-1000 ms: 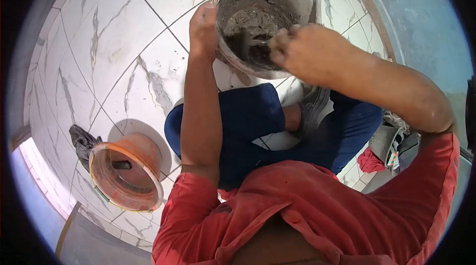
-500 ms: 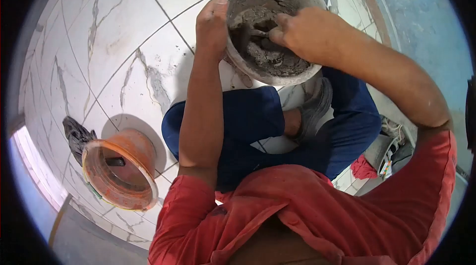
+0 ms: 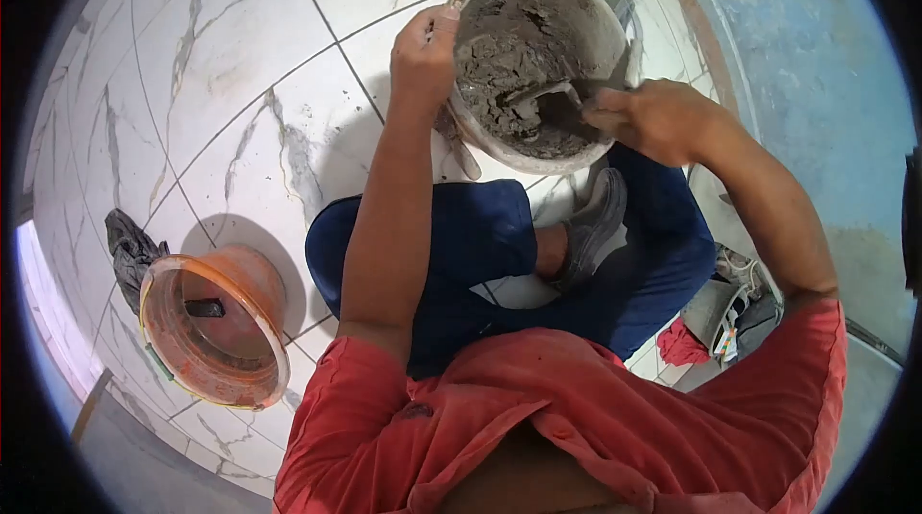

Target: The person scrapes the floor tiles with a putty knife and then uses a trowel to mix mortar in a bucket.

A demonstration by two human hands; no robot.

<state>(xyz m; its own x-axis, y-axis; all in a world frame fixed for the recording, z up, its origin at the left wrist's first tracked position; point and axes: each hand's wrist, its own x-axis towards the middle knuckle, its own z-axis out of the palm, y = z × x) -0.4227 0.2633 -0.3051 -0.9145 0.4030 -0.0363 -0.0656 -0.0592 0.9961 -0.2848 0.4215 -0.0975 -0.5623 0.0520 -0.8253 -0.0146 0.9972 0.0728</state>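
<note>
A bucket (image 3: 607, 32) of grey, lumpy mortar (image 3: 519, 38) stands tilted in front of my crossed legs. My left hand (image 3: 425, 58) is closed on its left rim. Inside the bucket's right side, my right hand (image 3: 651, 120) grips a trowel (image 3: 550, 89) by its handle. The trowel's bent metal neck shows over the mortar, while its blade is partly hidden. On the floor by the bucket's lower left lies a brownish tool handle (image 3: 463, 151), its other end out of sight.
An orange bucket (image 3: 257, 288) lies tipped toward me at left, with a dark object (image 3: 205, 307) inside. Behind it is a crumpled black bag or cloth (image 3: 132, 250). A red cloth (image 3: 682, 343) and an open bag of items lie by my right side. A bluish wall (image 3: 802, 53) rises at right.
My right hand has moved right and slightly down, from the middle of the mortar to the bucket's right side, with the trowel's neck now showing. My left hand stays on the rim.
</note>
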